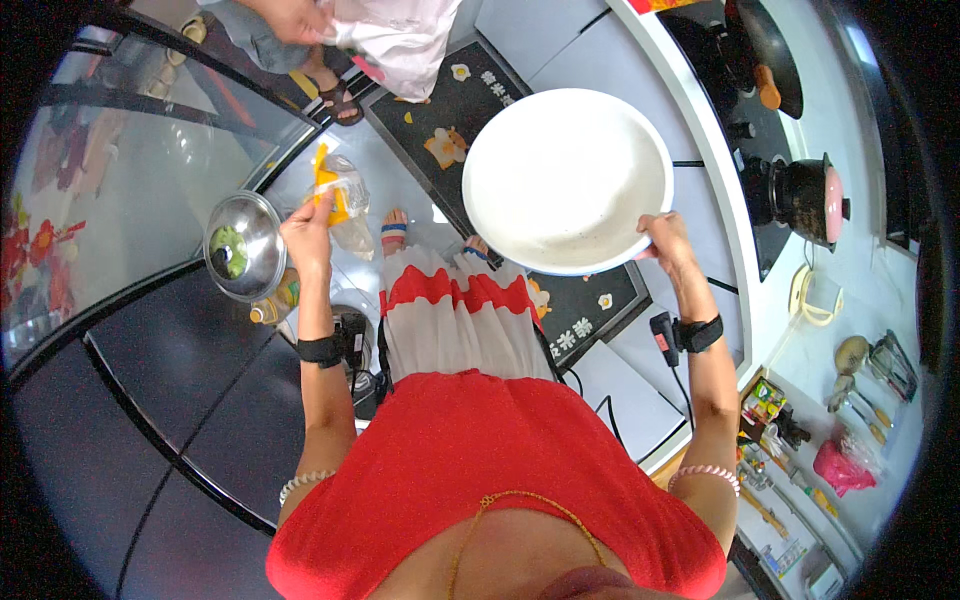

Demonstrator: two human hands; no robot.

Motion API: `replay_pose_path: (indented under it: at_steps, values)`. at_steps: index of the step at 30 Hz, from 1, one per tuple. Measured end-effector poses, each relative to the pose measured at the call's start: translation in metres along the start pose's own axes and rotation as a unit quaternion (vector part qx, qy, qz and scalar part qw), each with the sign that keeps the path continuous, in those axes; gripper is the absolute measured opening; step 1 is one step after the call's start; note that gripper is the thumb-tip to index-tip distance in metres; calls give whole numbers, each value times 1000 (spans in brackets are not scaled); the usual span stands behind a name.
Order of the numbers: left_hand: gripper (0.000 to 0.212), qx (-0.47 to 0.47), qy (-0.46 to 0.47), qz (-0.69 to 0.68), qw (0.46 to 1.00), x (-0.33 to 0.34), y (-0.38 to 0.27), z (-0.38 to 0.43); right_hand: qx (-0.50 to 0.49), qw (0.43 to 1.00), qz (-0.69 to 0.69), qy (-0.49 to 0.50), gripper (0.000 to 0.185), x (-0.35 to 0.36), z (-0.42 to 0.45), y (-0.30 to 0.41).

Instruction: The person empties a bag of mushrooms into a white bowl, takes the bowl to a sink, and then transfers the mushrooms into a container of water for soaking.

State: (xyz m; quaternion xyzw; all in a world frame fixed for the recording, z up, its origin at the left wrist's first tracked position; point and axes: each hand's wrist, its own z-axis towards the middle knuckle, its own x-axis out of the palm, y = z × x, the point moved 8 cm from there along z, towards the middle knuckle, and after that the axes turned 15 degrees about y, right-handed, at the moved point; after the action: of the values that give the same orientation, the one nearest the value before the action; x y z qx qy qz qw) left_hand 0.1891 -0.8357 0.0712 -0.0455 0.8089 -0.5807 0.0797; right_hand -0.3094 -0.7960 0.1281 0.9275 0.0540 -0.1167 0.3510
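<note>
My right hand [666, 238] grips the rim of a large white basin [566, 180], thumb at the inner edge. The basin is tilted so its white inside faces me, with a few dark specks near the lower wall. In my left hand [309, 229] is a crumpled clear plastic bag [351, 202] with yellow printed parts, hanging over the floor. Just left of that hand is a stainless steel bowl [262, 225] with something green [226, 253] in it. What supports the bowl is hard to tell.
A bottle of yellowish liquid [281, 296] stands below the bowl. Another person's hand [296, 19] holds a white plastic bag [397, 45] beyond the floor mat [412, 112]. To the right, a counter carries a dark pot with a pink lid [806, 199] and a wok [772, 56].
</note>
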Motion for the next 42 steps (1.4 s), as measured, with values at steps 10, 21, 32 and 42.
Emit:
replay_pose_path:
  at_steps: [10,21,32,42]
  values:
    - [27,17,196,211,957,10,-5,62,-9,978,-194,-69,40,18,-44,150]
    - [29,71,394,239,885,101,-20,77,-77,938,-322,-104,46,49,-54,283]
    - [25,76,500,144,851,203,-39,77,-108,803,-547,-209,29,106,-31,391]
    - [16,-168,525,-165,818,236,-30,84,-172,645,-685,-292,24,192,-19,430]
